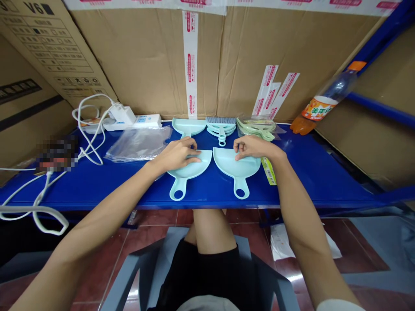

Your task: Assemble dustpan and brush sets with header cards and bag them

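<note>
Two pale blue dustpans lie side by side on the blue table, handles toward me. Over the back left part of the left dustpan is my left hand, fingers bent and thumb apart from them, holding nothing. My right hand is at the back of the right dustpan, its fingers curled loosely with a gap to the thumb. Whether the fingertips touch the pans is unclear. Behind them are another blue dustpan, a stack of blue brushes and green pieces in clear plastic.
Clear plastic bags lie at the left, near a white power strip and tangled white cables. A yellow-green label is beside the right dustpan. An orange drink bottle leans at the back right. Cardboard walls the back.
</note>
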### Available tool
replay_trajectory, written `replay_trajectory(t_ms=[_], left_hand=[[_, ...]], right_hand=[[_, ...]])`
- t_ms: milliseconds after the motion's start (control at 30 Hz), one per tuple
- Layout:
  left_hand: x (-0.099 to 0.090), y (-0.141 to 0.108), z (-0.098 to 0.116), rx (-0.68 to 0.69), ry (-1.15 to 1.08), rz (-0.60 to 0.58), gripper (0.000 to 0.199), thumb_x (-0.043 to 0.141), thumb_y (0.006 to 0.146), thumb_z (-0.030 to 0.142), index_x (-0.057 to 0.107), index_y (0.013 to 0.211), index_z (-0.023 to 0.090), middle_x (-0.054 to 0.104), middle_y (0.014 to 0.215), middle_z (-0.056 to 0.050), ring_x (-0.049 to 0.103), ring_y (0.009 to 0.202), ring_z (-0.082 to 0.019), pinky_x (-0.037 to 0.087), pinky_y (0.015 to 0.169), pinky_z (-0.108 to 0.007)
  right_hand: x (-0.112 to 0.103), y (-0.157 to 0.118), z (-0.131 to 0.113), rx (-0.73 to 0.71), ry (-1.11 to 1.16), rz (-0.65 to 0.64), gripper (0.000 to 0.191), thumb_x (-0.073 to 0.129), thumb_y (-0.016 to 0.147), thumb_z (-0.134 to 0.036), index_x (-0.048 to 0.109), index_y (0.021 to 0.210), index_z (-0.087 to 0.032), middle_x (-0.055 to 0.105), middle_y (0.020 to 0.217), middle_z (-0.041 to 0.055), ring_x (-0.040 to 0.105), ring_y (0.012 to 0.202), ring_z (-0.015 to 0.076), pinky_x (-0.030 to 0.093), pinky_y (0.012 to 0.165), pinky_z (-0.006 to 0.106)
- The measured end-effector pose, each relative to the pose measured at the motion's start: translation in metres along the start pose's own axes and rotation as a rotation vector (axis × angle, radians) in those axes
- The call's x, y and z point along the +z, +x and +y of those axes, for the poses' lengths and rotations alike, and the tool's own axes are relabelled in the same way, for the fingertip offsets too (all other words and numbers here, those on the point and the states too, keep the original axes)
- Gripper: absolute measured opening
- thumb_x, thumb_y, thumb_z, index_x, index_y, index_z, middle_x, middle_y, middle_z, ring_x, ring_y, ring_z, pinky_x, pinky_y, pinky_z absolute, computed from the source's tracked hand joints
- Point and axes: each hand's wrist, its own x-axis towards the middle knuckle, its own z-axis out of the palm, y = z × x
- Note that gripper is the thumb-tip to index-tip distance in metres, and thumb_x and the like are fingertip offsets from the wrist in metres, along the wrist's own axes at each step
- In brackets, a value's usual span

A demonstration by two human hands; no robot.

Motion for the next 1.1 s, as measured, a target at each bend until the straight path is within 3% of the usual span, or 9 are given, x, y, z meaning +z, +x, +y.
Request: replay_trajectory(t_ms=[233,400,467,600,833,900,967,1033,1100], left_hand=[[-0.018,0.018,0.002,0.04,0.132,-0.056,0.037,0.067,0.111,0.052,0.089,0.119,0.023,0.076,0.122,-0.016,0.067,0.119,-0.034,0.058,0.09,-0.042],[-0.05,0.04,-0.032,-0.067,0.068,0.072,0.042,0.067,0.11,0.055,0.086,0.127,0.022,0.082,0.118,-0.013,0.07,0.122,-0.035,0.056,0.099,-0.045],[-0.055,0.041,-0.05,-0.103,0.03,0.043,0.04,0.07,0.106,0.054,0.087,0.125,0.023,0.083,0.12,-0.011,0.073,0.119,-0.035,0.056,0.099,-0.045],[-0.044,0.029,-0.071,-0.103,-0.08,-0.037,0.038,0.077,0.101,0.056,0.089,0.119,0.024,0.084,0.123,-0.01,0.076,0.112,-0.031,0.057,0.098,-0.042],[-0.018,0.015,-0.071,-0.105,-0.043,-0.017,0.015,0.079,0.098,0.034,0.088,0.1,0.021,0.084,0.119,-0.009,0.077,0.11,-0.031,0.057,0.093,-0.041],[-0.016,0.016,-0.07,-0.125,-0.033,-0.013,0.015,0.08,0.099,0.033,0.088,0.1,0.022,0.083,0.12,-0.009,0.077,0.109,-0.031,0.057,0.09,-0.04],[-0.018,0.016,-0.068,-0.129,-0.036,-0.016,0.014,0.079,0.099,0.033,0.088,0.102,0.021,0.083,0.121,-0.009,0.078,0.108,-0.03,0.057,0.089,-0.04],[-0.02,0.016,-0.065,-0.114,-0.051,-0.011,0.016,0.079,0.1,0.034,0.088,0.105,0.022,0.083,0.123,-0.009,0.078,0.108,-0.03,0.057,0.089,-0.039],[-0.023,0.015,-0.062,-0.105,-0.064,0.025,0.024,0.076,0.103,0.041,0.088,0.11,0.021,0.083,0.124,-0.01,0.079,0.101,-0.028,0.057,0.088,-0.039]], right_hand=[[0.001,0.005,0.005,-0.092,0.141,-0.055,0.063,0.089,0.071,-0.041,0.084,0.13,-0.019,0.074,0.09,0.0017,0.065,0.078,0.0194,0.047,0.074,0.031],[0.0,0.005,0.006,-0.124,0.169,-0.099,0.068,0.089,0.075,-0.054,0.089,0.133,-0.019,0.072,0.086,0.0031,0.058,0.078,0.0188,0.044,0.075,0.033],[0.0,0.004,0.005,-0.134,0.155,-0.1,0.063,0.086,0.077,-0.056,0.091,0.128,-0.019,0.071,0.086,0.0039,0.056,0.078,0.0187,0.043,0.075,0.033],[0.0,0.005,0.006,-0.164,0.128,-0.121,0.055,0.083,0.08,-0.051,0.092,0.125,-0.02,0.071,0.089,0.0051,0.057,0.081,0.0195,0.044,0.076,0.032],[0.0,0.0,0.002,-0.176,0.113,-0.092,0.049,0.082,0.085,-0.055,0.092,0.122,-0.024,0.077,0.102,0.0089,0.066,0.091,0.0236,0.052,0.081,0.035],[-0.003,-0.002,-0.004,-0.181,0.155,-0.013,0.051,0.08,0.088,-0.06,0.091,0.122,-0.023,0.079,0.105,0.0104,0.069,0.093,0.0256,0.053,0.082,0.037],[-0.007,0.001,-0.011,-0.192,0.191,0.182,0.05,0.076,0.094,-0.061,0.09,0.122,-0.022,0.081,0.105,0.0112,0.07,0.093,0.0267,0.053,0.083,0.038],[-0.011,0.012,-0.019,-0.213,0.144,0.396,0.043,0.07,0.099,-0.055,0.089,0.117,-0.02,0.082,0.103,0.0117,0.069,0.089,0.0264,0.052,0.083,0.039],[-0.013,0.026,-0.024,-0.239,0.024,0.514,0.035,0.065,0.101,-0.043,0.089,0.111,-0.019,0.081,0.102,0.0121,0.068,0.086,0.0258,0.051,0.083,0.039]])
